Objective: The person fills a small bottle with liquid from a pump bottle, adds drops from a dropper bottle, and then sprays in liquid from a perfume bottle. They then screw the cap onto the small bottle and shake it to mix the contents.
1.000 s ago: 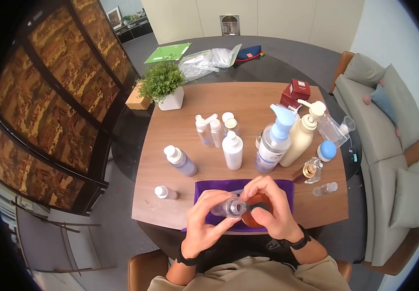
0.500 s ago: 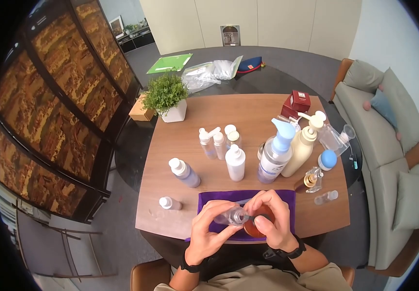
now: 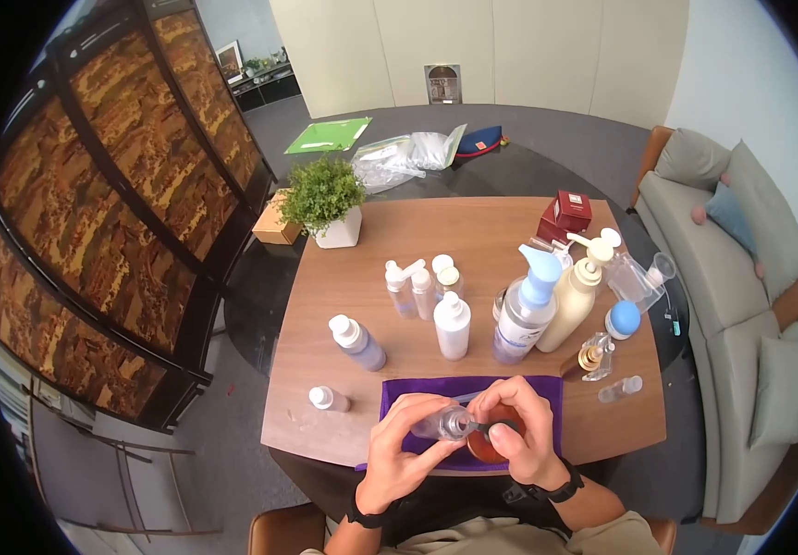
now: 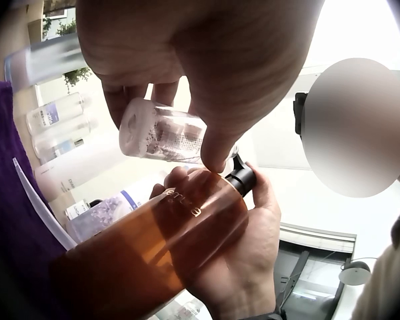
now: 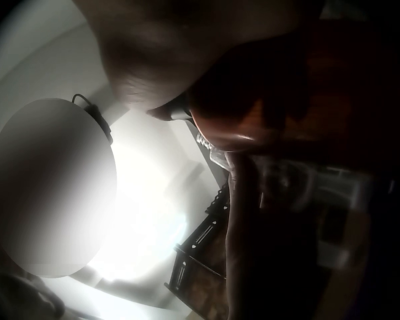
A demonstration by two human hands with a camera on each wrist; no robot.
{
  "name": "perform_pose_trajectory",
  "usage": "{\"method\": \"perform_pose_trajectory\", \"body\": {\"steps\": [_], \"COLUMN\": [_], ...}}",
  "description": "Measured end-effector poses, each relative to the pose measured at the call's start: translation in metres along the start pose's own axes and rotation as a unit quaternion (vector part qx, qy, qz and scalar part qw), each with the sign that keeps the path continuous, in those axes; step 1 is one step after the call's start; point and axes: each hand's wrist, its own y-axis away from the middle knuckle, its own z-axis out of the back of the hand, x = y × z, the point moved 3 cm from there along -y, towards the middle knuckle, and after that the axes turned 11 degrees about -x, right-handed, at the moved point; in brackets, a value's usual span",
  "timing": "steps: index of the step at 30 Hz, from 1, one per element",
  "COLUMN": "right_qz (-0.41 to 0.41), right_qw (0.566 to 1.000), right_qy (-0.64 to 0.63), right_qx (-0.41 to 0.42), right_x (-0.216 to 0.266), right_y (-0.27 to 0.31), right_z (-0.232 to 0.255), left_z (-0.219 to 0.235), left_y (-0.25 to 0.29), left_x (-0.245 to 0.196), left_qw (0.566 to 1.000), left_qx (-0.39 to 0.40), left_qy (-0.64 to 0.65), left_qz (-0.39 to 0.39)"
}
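Left hand: closed round a small clear plastic bottle, thumb on one side, fingers on the other.
Right hand: curled about the top of the amber pump bottle, with the thumb against its black pump head; the right-wrist view is too dark for me to trace every finger.
Clear bottle, axis: slanted, mouth up and toward the right hand, base down toward the person's left; I see speckling on its wall.
Amber bottle, axis: near upright, pump uppermost, directly under the right hand; I cannot tell whether its base rests on anything.
Nozzle to mouth: the black nozzle points leftward and meets the clear bottle's open mouth; I cannot tell whether its tip lies inside or just at the rim.
Critical relation: I judge that the next move hinges on this alignment, the left hand governing the mouth, the right hand the nozzle.
Beneath: purple cloth, with a whitish strip above it.
Beyond the cloth: white bottle and blue-headed pump bottle, both standing on the wooden tabletop.
Far left corner: potted plant.
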Motion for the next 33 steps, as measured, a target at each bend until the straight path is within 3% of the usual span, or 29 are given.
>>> {"method": "perform_pose_trajectory", "body": {"steps": [33], "right_qz": [-0.015], "right_qw": [0.999], "right_qy": [0.029], "right_qx": [-0.005], "right_x": [-0.0013], "right_y": [0.0006], "right_z": [0.0026], "left_z": [-0.0006], "left_y": [0.0], "left_x": [0.0027], "left_qw": [1.0], "left_qx": [-0.014], "left_qy": [0.019], "left_qz": [-0.001]}}
